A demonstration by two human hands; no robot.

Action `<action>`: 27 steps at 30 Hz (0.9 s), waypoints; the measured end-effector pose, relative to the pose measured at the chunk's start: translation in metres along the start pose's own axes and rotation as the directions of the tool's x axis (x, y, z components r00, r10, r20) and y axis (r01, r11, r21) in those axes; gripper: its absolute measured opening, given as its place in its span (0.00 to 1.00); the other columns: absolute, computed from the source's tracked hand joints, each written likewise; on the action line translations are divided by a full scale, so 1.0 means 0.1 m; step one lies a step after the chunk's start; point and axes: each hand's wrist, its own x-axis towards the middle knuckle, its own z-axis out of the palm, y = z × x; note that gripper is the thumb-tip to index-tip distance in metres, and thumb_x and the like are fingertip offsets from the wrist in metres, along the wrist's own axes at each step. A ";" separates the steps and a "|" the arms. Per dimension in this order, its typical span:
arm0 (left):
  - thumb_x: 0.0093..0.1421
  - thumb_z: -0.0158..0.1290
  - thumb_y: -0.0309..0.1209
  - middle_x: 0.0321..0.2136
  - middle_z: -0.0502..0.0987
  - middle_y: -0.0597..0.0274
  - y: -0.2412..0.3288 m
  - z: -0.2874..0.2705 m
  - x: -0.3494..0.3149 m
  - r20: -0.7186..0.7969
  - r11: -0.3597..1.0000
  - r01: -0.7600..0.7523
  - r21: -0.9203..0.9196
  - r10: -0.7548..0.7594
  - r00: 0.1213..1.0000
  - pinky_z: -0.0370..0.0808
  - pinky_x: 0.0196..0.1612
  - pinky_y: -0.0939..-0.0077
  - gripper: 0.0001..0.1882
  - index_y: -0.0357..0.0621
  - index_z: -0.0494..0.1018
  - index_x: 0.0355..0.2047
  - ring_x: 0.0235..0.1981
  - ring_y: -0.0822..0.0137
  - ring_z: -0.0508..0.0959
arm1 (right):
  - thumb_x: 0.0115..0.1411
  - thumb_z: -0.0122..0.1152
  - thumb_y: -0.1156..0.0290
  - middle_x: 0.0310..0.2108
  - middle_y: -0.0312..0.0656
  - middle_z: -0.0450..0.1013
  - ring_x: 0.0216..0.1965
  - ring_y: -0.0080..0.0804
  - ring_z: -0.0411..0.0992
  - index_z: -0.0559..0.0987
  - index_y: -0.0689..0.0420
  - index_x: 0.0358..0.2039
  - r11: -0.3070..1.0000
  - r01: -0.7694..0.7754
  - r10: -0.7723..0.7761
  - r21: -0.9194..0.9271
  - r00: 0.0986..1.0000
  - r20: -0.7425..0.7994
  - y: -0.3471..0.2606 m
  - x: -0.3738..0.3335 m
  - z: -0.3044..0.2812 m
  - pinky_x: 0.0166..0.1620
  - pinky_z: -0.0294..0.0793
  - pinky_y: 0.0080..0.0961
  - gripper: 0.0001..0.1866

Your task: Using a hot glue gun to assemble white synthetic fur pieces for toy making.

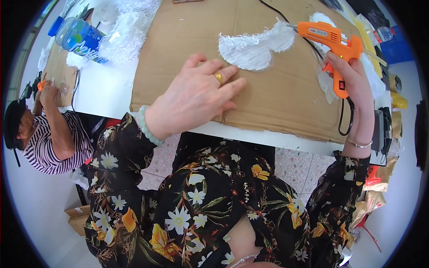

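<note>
An orange hot glue gun is gripped in my right hand, its nozzle pointing left. The nozzle tip meets the upper right end of a white fringed fabric piece, which has two rounded lobes and lies flat on a cardboard sheet. My left hand is spread over the cardboard just below the larger lobe, with its fingers apart and nothing in them. More white pieces lie beneath and beside the glue gun, partly hidden by it and by my right hand.
Fluffy white material is heaped at the upper left beside a blue-capped bottle. A black cable hangs from the glue gun's handle. At far left, a person in a striped shirt works at the table. A blue bin stands at far right.
</note>
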 end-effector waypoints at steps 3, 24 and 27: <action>0.51 0.58 0.36 0.41 0.75 0.62 -0.04 0.01 0.03 -0.086 0.999 -0.010 0.041 0.014 0.996 0.64 0.50 0.61 0.20 0.44 0.70 0.44 0.45 0.61 0.72 | 0.60 0.56 0.60 0.28 0.33 0.72 0.28 0.16 0.67 0.75 0.60 0.36 0.993 -0.085 0.086 -0.080 0.996 0.012 0.10 0.05 -0.03 0.32 0.64 0.16 0.15; 0.46 0.53 0.28 0.32 0.74 0.67 -0.57 0.15 0.41 -0.226 0.870 -0.212 0.446 0.338 0.914 0.69 0.44 0.66 0.10 0.43 0.74 0.31 0.38 0.66 0.73 | 0.59 0.57 0.57 0.25 0.29 0.70 0.25 0.13 0.61 0.75 0.57 0.33 1.000 -0.015 0.015 -0.021 1.000 0.014 0.06 -0.22 0.05 0.27 0.59 0.15 0.15; 0.47 0.53 0.27 0.32 0.74 0.66 -0.57 0.01 0.30 -0.318 0.897 -0.149 0.417 0.297 0.900 0.69 0.44 0.65 0.10 0.45 0.75 0.32 0.39 0.65 0.74 | 0.60 0.57 0.58 0.27 0.31 0.71 0.27 0.14 0.64 0.75 0.58 0.36 0.994 -0.110 0.112 -0.020 0.990 0.091 -0.10 -0.41 -0.06 0.29 0.62 0.16 0.15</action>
